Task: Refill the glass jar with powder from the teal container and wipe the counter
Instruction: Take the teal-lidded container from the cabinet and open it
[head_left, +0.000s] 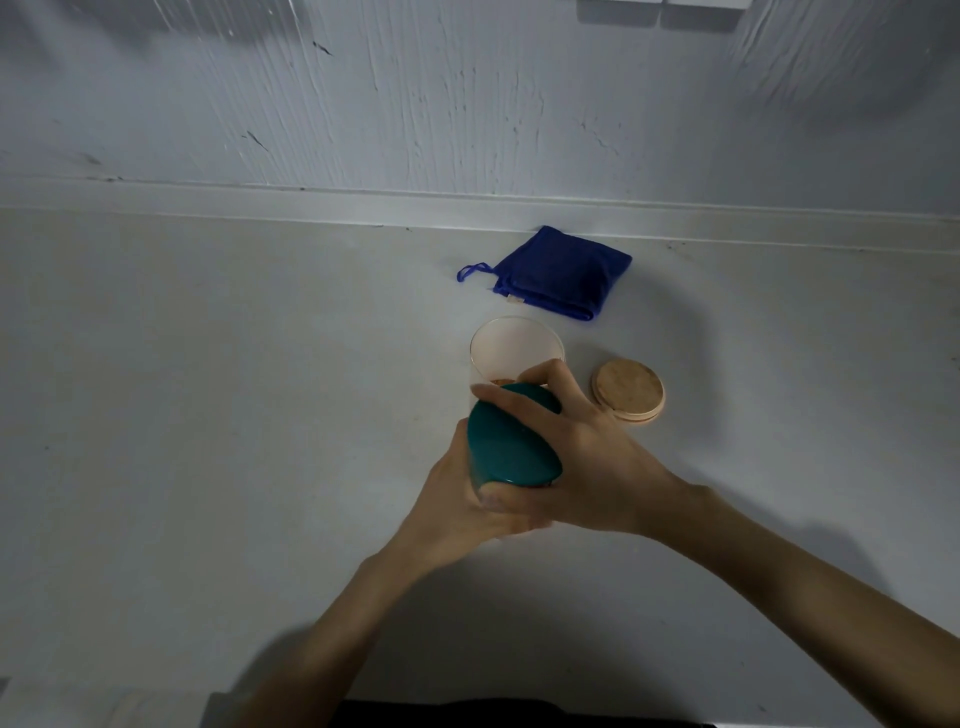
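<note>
Fingers (519, 400) grip teal container (511, 447) | tilted over glass jar (514, 343) rim

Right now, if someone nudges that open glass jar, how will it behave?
The glass jar looks tall and nearly empty, so probably light and apt to tip. Its smooth clear wall is likely slippery and fragile. The left hand seems to steady its base, so the risk is lower while that grip lasts.

Looked like a home kitchen: pale worktop (208, 415) with a raised back lip against a rough white-painted wall (415, 104), folded blue cloth (556, 275) at the back edge, open glass jar (514, 348) and wooden lid (628, 392) mid-worktop.
</note>
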